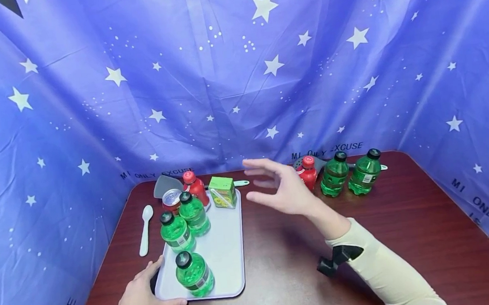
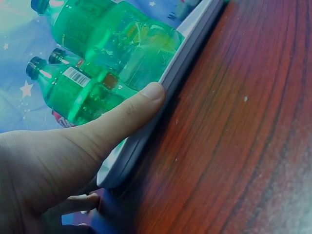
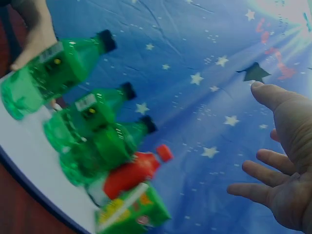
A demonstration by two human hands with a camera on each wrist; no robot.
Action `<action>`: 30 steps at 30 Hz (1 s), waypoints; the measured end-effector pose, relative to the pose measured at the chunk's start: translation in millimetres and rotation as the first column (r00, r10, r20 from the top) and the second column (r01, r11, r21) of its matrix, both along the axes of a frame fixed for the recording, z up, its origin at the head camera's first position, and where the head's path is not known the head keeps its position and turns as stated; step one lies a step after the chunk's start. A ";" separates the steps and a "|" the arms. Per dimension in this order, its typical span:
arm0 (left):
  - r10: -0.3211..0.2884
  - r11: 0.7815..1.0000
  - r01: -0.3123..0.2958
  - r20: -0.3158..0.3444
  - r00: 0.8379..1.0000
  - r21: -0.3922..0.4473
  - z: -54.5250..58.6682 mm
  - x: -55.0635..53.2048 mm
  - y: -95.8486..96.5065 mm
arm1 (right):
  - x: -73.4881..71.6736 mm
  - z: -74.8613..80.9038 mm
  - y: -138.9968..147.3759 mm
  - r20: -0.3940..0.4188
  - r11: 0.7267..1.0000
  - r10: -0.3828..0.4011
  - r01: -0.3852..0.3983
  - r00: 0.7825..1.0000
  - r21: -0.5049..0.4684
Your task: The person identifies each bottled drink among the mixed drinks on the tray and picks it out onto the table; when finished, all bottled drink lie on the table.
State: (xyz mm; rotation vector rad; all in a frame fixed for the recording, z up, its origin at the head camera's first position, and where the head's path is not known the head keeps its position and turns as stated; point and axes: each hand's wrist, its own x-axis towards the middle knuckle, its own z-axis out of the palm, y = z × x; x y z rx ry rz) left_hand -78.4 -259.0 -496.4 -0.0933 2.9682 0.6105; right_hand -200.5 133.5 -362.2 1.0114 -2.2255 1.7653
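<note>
My left hand (image 1: 139,292) grips the near-left corner of a white tray (image 1: 227,259), thumb along the front rim, other fingers at the left side. On the tray stand a front green soda bottle (image 1: 195,273), two more green bottles behind it, a red bottle (image 1: 194,187), a red can (image 1: 171,200) and a green juice box (image 1: 222,192) with a straw on its side. In the air right of the tray, my right hand (image 1: 283,187) holds nothing, its fingers spread and pointing left. Behind its wrist is another red bottle (image 1: 308,174), partly hidden.
Two green bottles, a left one (image 1: 335,174) and a right one (image 1: 364,172), stand at the back right, a slotted turner (image 1: 320,164) behind them. A white spoon (image 1: 146,230) lies left of the tray. A grey spatula (image 1: 166,185) lies behind it. Starry blue cloth (image 1: 221,77) encloses the table.
</note>
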 end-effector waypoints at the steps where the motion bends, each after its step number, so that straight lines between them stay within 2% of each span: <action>1: -0.003 1.000 0.003 -0.003 1.000 0.000 0.1 0.4 0.1 | 1.7 -3.4 -3.8 0.007 1.000 0.014 -0.014 1.000 -0.002; 7: -0.020 1.000 0.020 -0.041 0.999 0.005 0.0 3.0 -1.9 | 11.6 -16.6 -29.9 0.003 0.993 0.115 -0.115 0.993 0.002; 15: -0.012 1.000 0.012 -0.022 1.000 -0.003 0.6 1.6 -1.4 | 15.6 -34.8 -58.9 -0.105 0.973 0.173 -0.153 0.979 0.174; 19: -0.003 1.000 0.003 -0.009 1.000 -0.004 1.8 1.5 -1.6 | 19.1 -45.8 -70.0 -0.076 0.958 0.223 -0.204 0.972 0.201; 26: -0.017 1.000 0.017 -0.042 0.999 -0.003 1.1 1.0 -2.3 | 25.5 -61.3 -90.7 0.014 0.935 0.299 -0.296 0.954 0.195; 30: -0.017 1.000 0.017 -0.039 0.999 -0.001 0.1 1.1 -2.6 | 29.0 -66.8 -101.9 0.049 0.921 0.331 -0.334 0.942 0.201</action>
